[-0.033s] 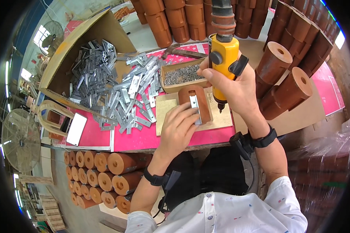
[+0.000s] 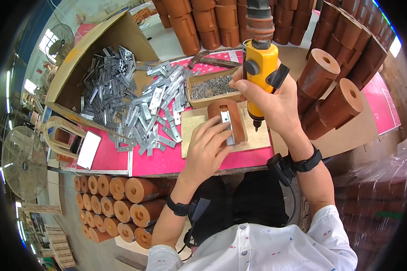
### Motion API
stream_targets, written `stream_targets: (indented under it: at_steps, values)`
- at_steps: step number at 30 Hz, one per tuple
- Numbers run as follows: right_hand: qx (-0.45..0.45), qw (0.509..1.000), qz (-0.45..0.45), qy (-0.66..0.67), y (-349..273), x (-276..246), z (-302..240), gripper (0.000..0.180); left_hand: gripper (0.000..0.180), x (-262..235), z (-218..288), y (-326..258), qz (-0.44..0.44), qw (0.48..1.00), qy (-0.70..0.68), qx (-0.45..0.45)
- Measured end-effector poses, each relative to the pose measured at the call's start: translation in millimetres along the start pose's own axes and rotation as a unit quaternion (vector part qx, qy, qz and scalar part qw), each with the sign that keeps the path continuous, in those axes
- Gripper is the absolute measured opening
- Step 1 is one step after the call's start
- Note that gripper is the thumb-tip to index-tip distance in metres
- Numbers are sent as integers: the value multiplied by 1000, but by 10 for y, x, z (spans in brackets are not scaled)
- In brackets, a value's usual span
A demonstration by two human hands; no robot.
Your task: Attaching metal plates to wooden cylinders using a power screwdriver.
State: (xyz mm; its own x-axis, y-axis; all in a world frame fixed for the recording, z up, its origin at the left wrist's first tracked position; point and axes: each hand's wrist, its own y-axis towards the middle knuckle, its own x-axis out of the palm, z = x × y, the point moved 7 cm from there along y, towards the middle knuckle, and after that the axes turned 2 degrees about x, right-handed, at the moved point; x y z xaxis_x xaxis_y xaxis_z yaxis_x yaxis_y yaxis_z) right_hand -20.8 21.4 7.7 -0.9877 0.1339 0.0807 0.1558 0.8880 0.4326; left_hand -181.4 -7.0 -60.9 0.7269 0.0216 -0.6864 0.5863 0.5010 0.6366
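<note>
Both hands busy mid-frame: your left hand (image 2: 208, 147) pins the metal plate (image 2: 226, 128) on the wood block (image 2: 230, 118), right hand (image 2: 269, 97) grips the yellow screwdriver (image 2: 259, 72). Bit slips, fingers get jabbed.

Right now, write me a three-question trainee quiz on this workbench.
1. True or false: the right hand grips the yellow power screwdriver upright, bit pointing down.
2. What does the left hand press on? A) the metal bracket on the brown wooden block B) the white phone C) the cardboard box flap
3. Fill in: the small open tray behind the block holds loose ____.

Key: 1 true. 2 A. 3 screws.
</note>
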Motion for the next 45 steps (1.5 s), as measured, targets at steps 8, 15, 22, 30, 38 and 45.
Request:
stream_targets:
  at_steps: [8, 15, 22, 30, 38, 45]
  values:
    - [-1, 1000, 2, -4, 39, -12, -32, 35, 37, 10, -241, 212, -54, 980, -94, -166]
    - [42, 999, 5, -24, 78, 27, -94, 28, 25, -15, -1109, 424, 10, 982, -68, -177]
    - [-24, 999, 23, 15, 80, 50, -196, 19, 14, 706, -1738, 835, -114, 984, 47, -127]
    - [-17, 1000, 20, -12, 101, 46, -96, 17, 11, 882, -1878, 791, -131, 974, 47, -177]
    - [-19, 999, 18, -19, 101, 28, -87, 29, 11, 736, -1730, 730, 3, 995, 43, -93]
    - [-27, 999, 18, -21, 88, 54, -133, 36, 14, 689, -1781, 724, 24, 990, 38, -137]
